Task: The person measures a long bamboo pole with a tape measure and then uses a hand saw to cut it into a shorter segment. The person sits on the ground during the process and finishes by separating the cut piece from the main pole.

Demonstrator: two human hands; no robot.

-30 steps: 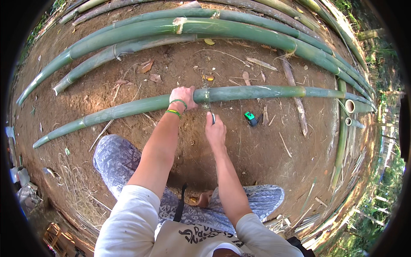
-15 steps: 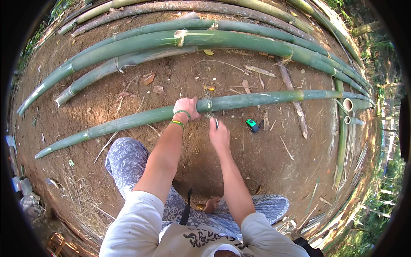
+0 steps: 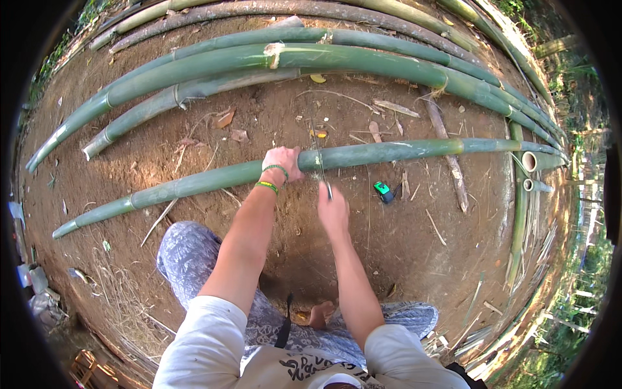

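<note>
A long green bamboo pole lies across the dirt in front of me. My left hand, with green bands on the wrist, grips the pole from above. Just to its right, my right hand is closed on the handle of a thin-bladed saw. The blade lies across the pole, pointing away from me. A small green tape measure rests on the ground right of my right hand.
Several more bamboo poles lie farther away, and cut pole ends are stacked at the right. Dry sticks and leaves litter the dirt. My patterned trouser legs and a bare foot sit beside a shallow hole.
My right hand has drawn the saw slightly back toward me across the pole. My left hand has kept its grip. The view has shifted a little.
</note>
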